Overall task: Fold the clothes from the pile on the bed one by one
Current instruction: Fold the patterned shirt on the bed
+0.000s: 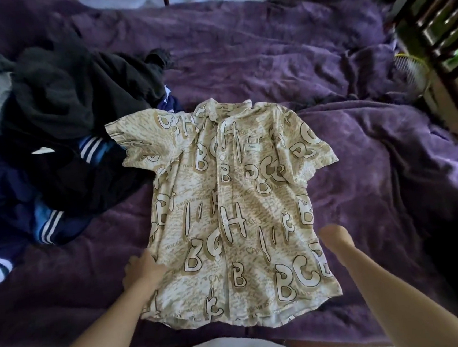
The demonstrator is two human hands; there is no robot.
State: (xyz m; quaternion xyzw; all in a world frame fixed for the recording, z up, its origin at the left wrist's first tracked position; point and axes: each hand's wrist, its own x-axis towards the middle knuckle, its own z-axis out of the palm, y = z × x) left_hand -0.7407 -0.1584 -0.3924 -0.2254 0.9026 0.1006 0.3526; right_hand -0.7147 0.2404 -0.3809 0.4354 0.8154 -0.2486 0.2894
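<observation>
The printed shirt (233, 201) lay spread flat, front up and buttoned, probably smoothed ready for its first fold. It was cream with tan lettering and short sleeves. At the shirt's lower left edge the left hand (143, 271) touched the fabric; the right hand (336, 237) was at the shirt's right edge, blurred. Neither grip could be told. Under the shirt lay a purple blanket (355, 105), and the dark pile (50, 134) touched its left sleeve.

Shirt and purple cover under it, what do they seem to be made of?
The shirt looks like thin woven cloth, maybe cotton or rayon, matte: flat, fine creases, button placket. The cover looks plush, fleece-like: soft nap, thick rumpled folds.
</observation>
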